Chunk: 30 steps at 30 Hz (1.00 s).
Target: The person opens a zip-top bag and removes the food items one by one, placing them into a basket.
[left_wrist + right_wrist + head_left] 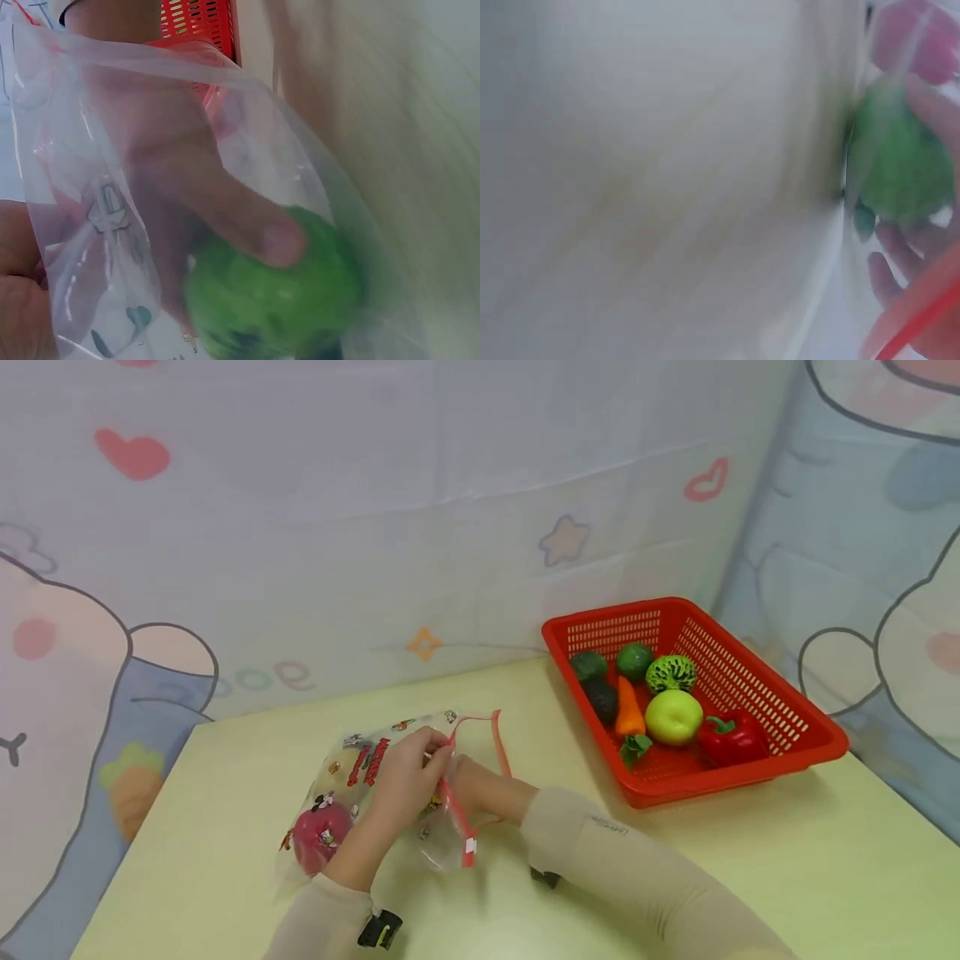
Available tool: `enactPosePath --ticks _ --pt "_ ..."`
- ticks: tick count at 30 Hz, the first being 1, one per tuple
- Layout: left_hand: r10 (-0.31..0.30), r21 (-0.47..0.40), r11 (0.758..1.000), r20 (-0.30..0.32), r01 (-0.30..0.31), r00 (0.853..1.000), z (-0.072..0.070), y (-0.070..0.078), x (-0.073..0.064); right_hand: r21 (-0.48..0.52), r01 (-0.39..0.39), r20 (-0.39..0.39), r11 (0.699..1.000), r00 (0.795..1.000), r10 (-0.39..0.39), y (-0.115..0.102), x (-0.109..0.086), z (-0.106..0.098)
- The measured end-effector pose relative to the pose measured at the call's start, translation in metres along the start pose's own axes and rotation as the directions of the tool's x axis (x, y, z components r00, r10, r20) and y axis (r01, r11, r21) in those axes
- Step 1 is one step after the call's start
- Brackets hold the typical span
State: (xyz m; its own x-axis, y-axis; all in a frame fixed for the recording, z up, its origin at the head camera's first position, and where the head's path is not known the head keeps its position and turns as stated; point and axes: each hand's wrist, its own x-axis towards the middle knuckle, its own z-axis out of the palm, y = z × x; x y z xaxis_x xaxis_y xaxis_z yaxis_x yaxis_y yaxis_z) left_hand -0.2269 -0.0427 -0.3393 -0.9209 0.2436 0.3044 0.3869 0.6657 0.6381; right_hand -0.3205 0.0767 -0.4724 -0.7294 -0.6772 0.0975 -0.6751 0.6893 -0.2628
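Observation:
A clear zip bag [341, 777] with cartoon prints and a red-edged mouth lies on the table. My left hand [405, 772] pinches the rim of its mouth. Through that mouth my right hand [474, 783] reaches inside. There it holds a round green fruit or vegetable [277, 300] with dark markings, thumb on top; the exact kind is blurred by the plastic. In the right wrist view, the fingers curve around the lower side of this green piece [900, 157]. A pinkish-red round item [321, 835] sits at the bag's far left end.
At the right stands a red plastic basket [787, 758]. It holds a carrot [628, 710], a yellow-green apple-like fruit [673, 717], a red bell pepper [735, 739] and several green pieces. A printed cloth [337, 568] hangs behind the pale yellow table [210, 827].

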Motion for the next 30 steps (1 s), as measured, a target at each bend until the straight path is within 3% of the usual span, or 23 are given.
enactPosePath --ticks 2,4,6,9,17,22,24,26,30 --pt "-0.019 -0.024 1.000 0.013 0.020 1.000 0.001 -0.001 0.000 -0.004 -0.071 0.044 0.997 0.996 0.071 -0.034 -0.031 -0.049" --pt "-0.023 -0.033 0.999 0.016 0.023 1.000 0.001 -0.002 0.000 0.045 -0.137 0.054 0.990 0.990 0.134 -0.046 -0.055 -0.076" --pt "-0.022 -0.029 0.999 0.013 0.023 1.000 0.001 -0.002 0.001 0.124 -0.205 0.077 0.971 0.977 0.197 -0.048 -0.072 -0.092" --pt "-0.029 -0.014 0.999 0.020 0.029 0.999 0.001 -0.003 0.002 0.159 -0.269 0.103 0.950 0.962 0.255 -0.050 -0.096 -0.115" --pt "-0.028 -0.014 0.999 0.064 0.029 0.998 0.005 -0.005 0.006 0.100 -0.326 -0.002 0.940 0.945 0.328 -0.055 -0.162 -0.185" --pt "-0.007 0.013 1.000 0.051 0.007 0.999 0.005 -0.005 0.007 0.062 -0.420 -0.032 0.905 0.906 0.422 -0.027 -0.194 -0.232" --pt "0.002 0.019 1.000 0.050 -0.003 0.999 0.004 -0.004 0.008 0.079 -0.461 0.010 0.884 0.887 0.461 -0.008 -0.204 -0.244" --pt "0.002 0.017 1.000 0.057 -0.003 0.998 0.004 -0.004 0.008 0.099 -0.504 0.107 0.858 0.863 0.494 0.010 -0.213 -0.249" --pt "-0.016 0.018 1.000 0.072 0.015 0.997 0.007 -0.004 0.007 0.072 -0.534 0.330 0.843 0.810 0.484 0.035 -0.224 -0.238"
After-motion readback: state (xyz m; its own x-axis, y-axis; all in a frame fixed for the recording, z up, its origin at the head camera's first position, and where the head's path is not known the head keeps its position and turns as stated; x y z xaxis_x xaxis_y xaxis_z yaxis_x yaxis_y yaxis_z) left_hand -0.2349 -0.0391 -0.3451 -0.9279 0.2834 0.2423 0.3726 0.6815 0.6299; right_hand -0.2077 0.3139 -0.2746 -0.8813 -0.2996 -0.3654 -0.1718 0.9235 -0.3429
